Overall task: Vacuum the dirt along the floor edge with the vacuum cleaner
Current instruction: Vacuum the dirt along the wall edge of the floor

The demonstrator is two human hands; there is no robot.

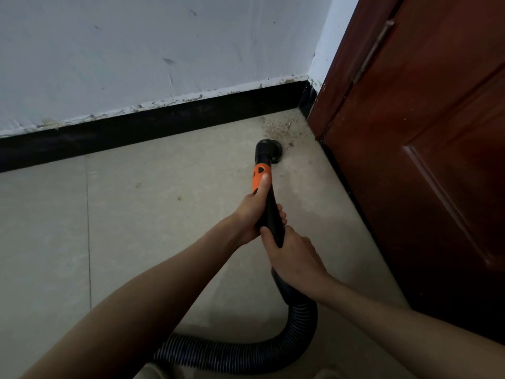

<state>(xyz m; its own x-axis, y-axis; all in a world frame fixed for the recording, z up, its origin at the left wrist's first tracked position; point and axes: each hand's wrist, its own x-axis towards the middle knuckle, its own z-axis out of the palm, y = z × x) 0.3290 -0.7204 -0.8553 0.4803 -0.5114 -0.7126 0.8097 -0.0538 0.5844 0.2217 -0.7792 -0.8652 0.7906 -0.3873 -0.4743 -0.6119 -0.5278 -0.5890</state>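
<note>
Hands point(273, 231) both wrapped round vacuum wand point(269, 206), nozzle point(269, 150) near dirt point(281, 127) in baseboard-door corner.

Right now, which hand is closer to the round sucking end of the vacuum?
The left hand. It grips the wand higher up, thumb on the orange band, nearer the nozzle. The right hand holds lower, by the hose.

Left hand point(250, 214) and right hand point(293, 258) curled, arms extended forward.

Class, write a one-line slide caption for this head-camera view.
Both hands, left hand and right hand, grip the vacuum wand, its nozzle nearing corner dirt.
</note>
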